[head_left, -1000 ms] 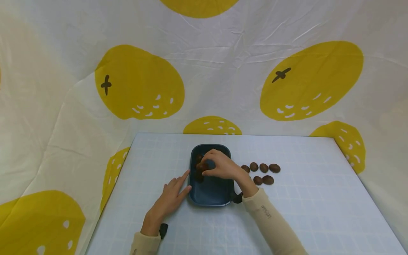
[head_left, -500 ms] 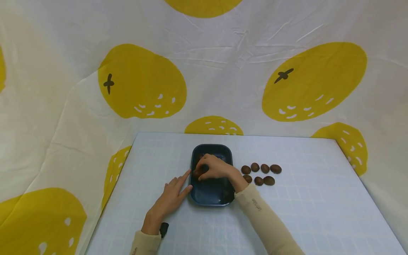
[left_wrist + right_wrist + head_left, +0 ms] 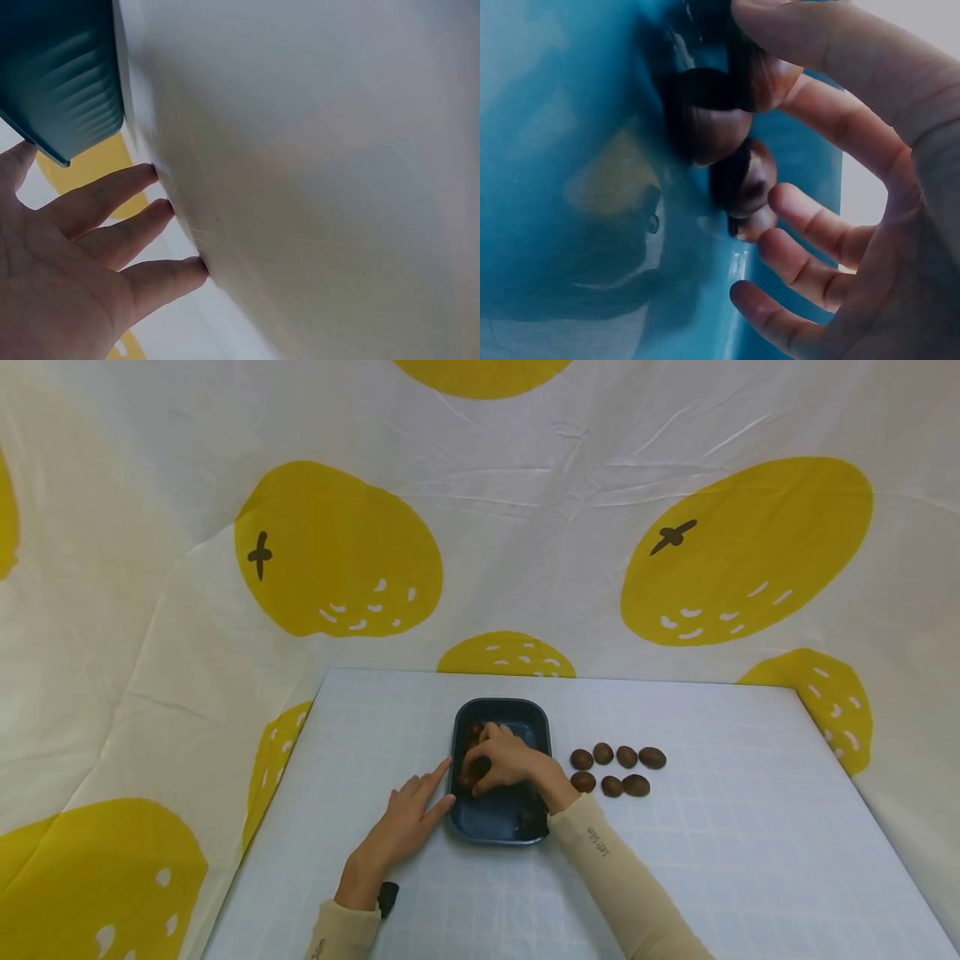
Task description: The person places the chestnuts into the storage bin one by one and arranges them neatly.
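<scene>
Cloth (image 3: 525,527) printed with big yellow fruit hangs behind and beside the pale checked table (image 3: 750,827) I look down on. To the right of the dark blue tray (image 3: 480,820), seven loose nuts (image 3: 627,757) lie in two short rows, four in the far one and three in the near. The right sleeve (image 3: 607,868) and wrist come in close to the left end of those rows. A black wrist device (image 3: 532,821) blocks my sight of the tray's near right corner.

I see the right hand (image 3: 504,760) reaching inside the tray, thumb and forefinger pinching a brown nut (image 3: 774,79), its other fingers loosely bent. Beside it, tray nuts (image 3: 716,131) sit along the tray's left side; the hand covers part of them from above. Whether the pinched nut touches the tray floor, I cannot tell. The left hand (image 3: 405,814) grips nothing: its fingers are spread, some tips on the table, others at the tray's left wall.

Against the head view from a second ago, the right hand is lower and closer to me, and its wrist hides less of the loose nuts. The left hand keeps its place.
</scene>
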{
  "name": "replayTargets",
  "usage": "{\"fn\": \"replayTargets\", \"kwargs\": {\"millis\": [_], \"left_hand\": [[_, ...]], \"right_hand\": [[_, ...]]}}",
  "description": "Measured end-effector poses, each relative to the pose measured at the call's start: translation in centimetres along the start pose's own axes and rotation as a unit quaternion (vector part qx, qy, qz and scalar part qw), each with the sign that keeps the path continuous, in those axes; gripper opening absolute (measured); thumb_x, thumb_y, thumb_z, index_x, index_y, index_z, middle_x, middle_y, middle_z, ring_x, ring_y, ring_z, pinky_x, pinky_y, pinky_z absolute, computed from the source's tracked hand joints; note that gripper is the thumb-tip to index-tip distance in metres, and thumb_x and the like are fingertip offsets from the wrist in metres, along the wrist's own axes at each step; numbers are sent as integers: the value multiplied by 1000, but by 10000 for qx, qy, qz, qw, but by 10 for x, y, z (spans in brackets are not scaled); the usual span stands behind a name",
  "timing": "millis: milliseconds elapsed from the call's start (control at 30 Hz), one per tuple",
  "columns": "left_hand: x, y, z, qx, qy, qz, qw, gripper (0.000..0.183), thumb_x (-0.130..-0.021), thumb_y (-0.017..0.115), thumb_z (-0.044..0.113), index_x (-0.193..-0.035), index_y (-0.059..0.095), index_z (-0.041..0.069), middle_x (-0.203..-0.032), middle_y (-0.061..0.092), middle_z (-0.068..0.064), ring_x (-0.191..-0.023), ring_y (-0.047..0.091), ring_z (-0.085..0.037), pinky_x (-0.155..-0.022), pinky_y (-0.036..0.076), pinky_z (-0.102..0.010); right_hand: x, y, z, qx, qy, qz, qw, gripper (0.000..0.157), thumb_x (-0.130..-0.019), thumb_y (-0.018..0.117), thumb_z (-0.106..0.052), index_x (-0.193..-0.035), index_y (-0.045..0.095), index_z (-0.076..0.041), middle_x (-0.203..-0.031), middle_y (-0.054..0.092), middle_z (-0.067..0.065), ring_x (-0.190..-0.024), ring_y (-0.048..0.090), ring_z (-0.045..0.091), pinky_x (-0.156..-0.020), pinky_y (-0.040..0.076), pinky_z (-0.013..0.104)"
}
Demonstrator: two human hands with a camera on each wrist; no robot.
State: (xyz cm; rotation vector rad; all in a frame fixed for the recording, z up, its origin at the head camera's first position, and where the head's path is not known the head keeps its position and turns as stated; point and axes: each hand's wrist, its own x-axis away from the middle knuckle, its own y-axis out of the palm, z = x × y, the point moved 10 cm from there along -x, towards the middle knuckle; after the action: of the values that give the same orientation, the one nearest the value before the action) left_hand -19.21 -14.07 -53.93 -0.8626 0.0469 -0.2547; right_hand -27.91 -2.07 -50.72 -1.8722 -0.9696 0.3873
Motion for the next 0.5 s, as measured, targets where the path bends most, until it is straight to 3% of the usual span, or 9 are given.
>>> {"fn": "replayTargets", "kwargs": {"millis": [300,500], "left_hand": [[1,-1,2,-15,56,92,9999,63,-103,43,57,-160,23,37,-153,43,-12,-141,34,-43,-107,15,-74],[1,-1,3,31,32,68,10000,64,-102,41,60,-160,22,38,-154,41,-11,-142,32,-43,-108,13,-74]], "right_hand": [[0,13,1,209,172,-287,9992,34,-75,89,-38,-106,77,-34,-110,46,0,-98,41,19,-80,41,37],[-1,18,2,331,334,-359,9983,33,-74,91,-33,-104,77,-35,-107,47,-2,-97,42,18,-85,42,40]]}}
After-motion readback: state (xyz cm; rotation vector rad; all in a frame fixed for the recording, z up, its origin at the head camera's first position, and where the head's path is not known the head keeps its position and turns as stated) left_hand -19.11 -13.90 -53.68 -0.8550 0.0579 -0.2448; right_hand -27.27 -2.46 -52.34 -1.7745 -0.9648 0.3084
